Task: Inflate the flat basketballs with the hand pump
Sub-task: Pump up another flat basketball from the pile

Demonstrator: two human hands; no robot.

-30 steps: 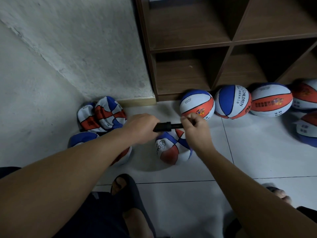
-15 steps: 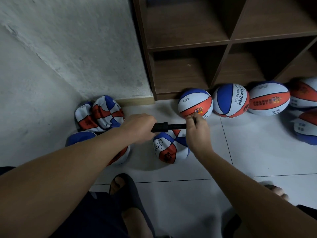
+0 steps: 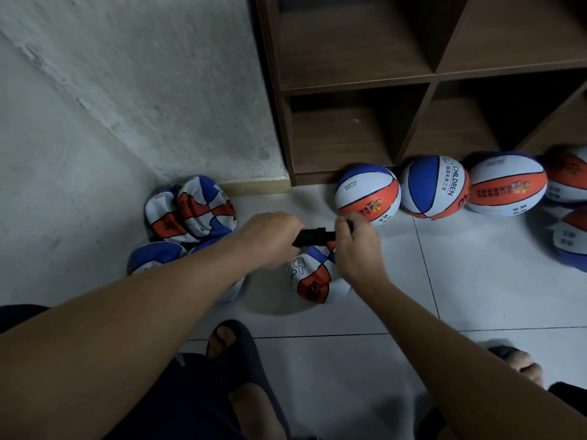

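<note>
A black hand pump (image 3: 313,237) lies level between my hands above the floor. My left hand (image 3: 270,238) grips its left end. My right hand (image 3: 357,246) pinches its right end, fingers curled round it. Directly below sits a crumpled flat basketball (image 3: 313,279) in blue, white and red. More flat balls (image 3: 190,211) are piled in the corner to the left, and another flat one (image 3: 152,260) lies under my left forearm. Several inflated balls stand along the shelf foot, the nearest (image 3: 368,193) just beyond my right hand.
A dark wooden cubby shelf (image 3: 413,81) rises at the back right. A rough white wall (image 3: 127,90) fills the left. My feet in dark slippers (image 3: 241,354) rest on the white tiled floor (image 3: 476,281) near the bottom edge.
My two hands have drawn slightly closer together along the pump, so less of its black body shows between them. The balls have not moved.
</note>
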